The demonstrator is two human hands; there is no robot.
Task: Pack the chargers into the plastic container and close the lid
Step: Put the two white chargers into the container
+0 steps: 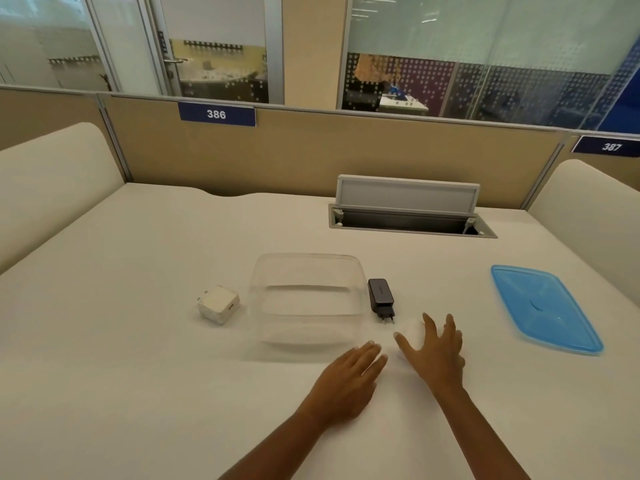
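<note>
A clear plastic container [308, 303] stands with nothing inside it in the middle of the white table. A white square charger [219, 304] lies just left of it. A black charger [380, 298] with its plug prongs pointing toward me lies against its right side. A second white charger [412, 331] sits below the black one, mostly hidden under my right hand [433, 351], whose fingers are spread over it. My left hand [349, 379] rests flat and open near the container's front right corner. The blue lid [545, 308] lies far right.
A cable hatch [408, 216] with its flap raised opens at the back of the table. Beige partition panels [311, 150] and cushioned side walls enclose the desk on three sides.
</note>
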